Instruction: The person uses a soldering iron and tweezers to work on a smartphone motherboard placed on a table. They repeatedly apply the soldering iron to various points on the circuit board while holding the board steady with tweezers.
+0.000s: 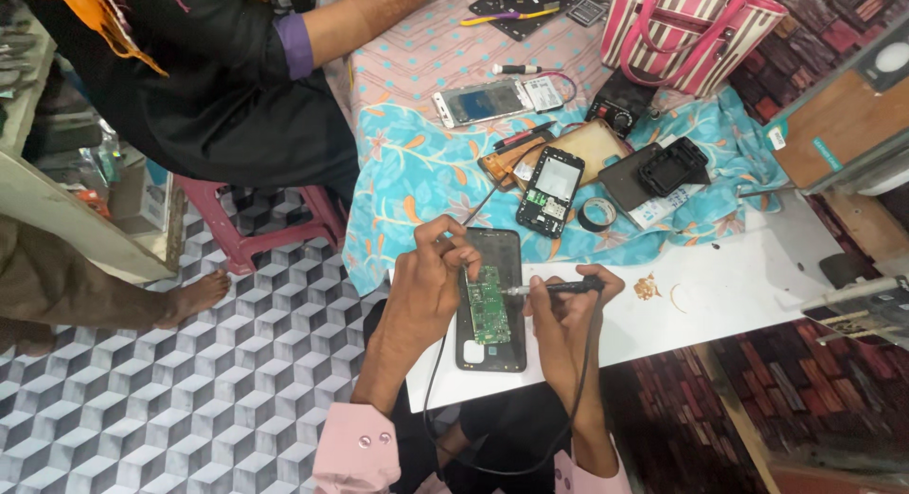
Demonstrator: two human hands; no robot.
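Phone (491, 301), opened, black frame, lying face down on the white tabletop (739, 286) with a green circuit board (489, 305) exposed along its middle. Left hand (426, 286): grip closed at the phone's upper left edge, fingers pinched around a thin dark wire. Right hand (561, 309): grip closed on a black soldering iron (554, 287), tip touching the board's right edge, cord looping down toward the person's lap. Beyond, on a turquoise floral cloth (426, 172): second dismantled phone (550, 192), roll of black tape (597, 214), brown case, dark case parts. Farther off: silver phone (483, 103), pink striped handbag (686, 30). Another person's sleeved arm rests at upper left.
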